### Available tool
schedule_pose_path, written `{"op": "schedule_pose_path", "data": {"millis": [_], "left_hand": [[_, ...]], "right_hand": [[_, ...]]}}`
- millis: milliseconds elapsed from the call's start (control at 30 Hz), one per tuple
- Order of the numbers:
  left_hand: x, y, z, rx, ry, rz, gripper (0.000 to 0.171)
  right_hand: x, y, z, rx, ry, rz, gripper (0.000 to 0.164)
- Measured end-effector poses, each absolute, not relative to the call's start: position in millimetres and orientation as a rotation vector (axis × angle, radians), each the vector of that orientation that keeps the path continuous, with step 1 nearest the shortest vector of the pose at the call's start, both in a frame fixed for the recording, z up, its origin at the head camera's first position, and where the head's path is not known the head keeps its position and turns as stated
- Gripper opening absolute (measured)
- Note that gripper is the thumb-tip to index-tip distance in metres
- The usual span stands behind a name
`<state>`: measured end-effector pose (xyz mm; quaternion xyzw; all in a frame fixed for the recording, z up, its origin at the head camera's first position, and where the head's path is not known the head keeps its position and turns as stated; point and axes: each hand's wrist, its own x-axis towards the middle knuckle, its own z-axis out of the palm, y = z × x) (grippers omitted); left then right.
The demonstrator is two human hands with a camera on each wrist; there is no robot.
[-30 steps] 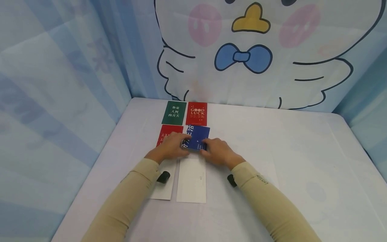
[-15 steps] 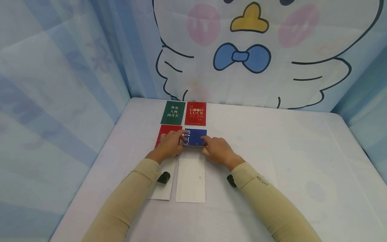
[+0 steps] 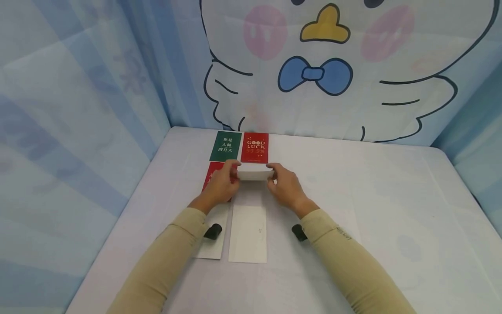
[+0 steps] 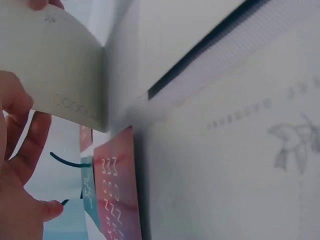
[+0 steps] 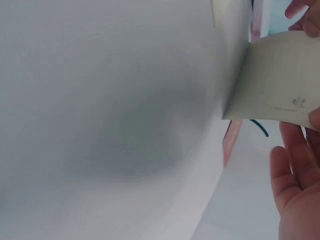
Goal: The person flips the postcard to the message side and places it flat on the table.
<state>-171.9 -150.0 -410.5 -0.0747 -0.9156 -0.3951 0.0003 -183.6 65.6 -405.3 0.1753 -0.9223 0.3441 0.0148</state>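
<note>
Both hands hold one postcard [image 3: 255,175] by its two short sides, in line behind a cream card. It stands tilted up on its lower long edge, slightly bowed, with its cream back towards me. My left hand [image 3: 223,182] pinches its left end between thumb and fingers, overlapping a red card [image 3: 209,172] beneath. My right hand [image 3: 286,185] pinches the right end. In the left wrist view, small printed boxes run along the back of the postcard [image 4: 55,70]. A faint sketch shows on the postcard [image 5: 280,82] in the right wrist view. Its blue front is hidden.
Behind lie a green card [image 3: 225,146] and a red "GOOD LUCK" card [image 3: 255,147], near the table's far edge. Nearer me are two cream cards, one [image 3: 248,235] in the middle and another [image 3: 213,246] partly under the left sleeve. Curtains enclose the white table [image 3: 372,209].
The blue card lay face up; its near edge has been tipped so that its cream back now shows. Both hands have moved slightly up and away with it.
</note>
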Motion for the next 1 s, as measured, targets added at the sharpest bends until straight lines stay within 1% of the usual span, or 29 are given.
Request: {"op": "schedule_pose_path", "data": {"millis": [200,333,400,567,633,700,767,900,1000], "left_hand": [[-172.6,-147.3,-405.6,-0.261,-2.729,-1.280,0.051],[-174.0,-145.6,-404.7,-0.246,-2.656,-1.303,0.050],[-174.3,-144.6,-404.1,-0.229,-2.634,-1.308,0.049],[-174.4,-141.6,-404.0,-0.204,-2.579,-1.327,0.044],[-174.2,-140.4,-404.5,-0.195,-2.568,-1.318,0.039],[-173.8,-139.8,-405.0,-0.183,-2.571,-1.296,0.034],[-173.7,-139.7,-406.2,-0.179,-2.610,-1.252,0.034],[-174.4,-141.6,-409.4,-0.226,-2.709,-1.137,0.047],[-174.8,-143.2,-411.3,-0.272,-2.770,-1.056,0.057]], "right_hand": [[-183.4,62.9,-399.1,0.484,-2.698,1.226,0.044],[-181.9,60.9,-397.4,0.417,-2.645,1.289,0.044],[-181.5,60.2,-396.9,0.387,-2.602,1.323,0.039],[-181.7,59.9,-397.9,0.405,-2.495,1.235,0.017],[-181.9,60.3,-398.8,0.429,-2.486,1.168,0.015],[-181.8,60.7,-399.8,0.451,-2.519,1.145,0.019],[-181.9,61.0,-401.1,0.471,-2.587,1.138,0.029],[-182.5,60.3,-404.1,0.502,-2.753,1.120,0.050],[-182.7,59.6,-406.3,0.500,-2.847,1.109,0.058]]}}
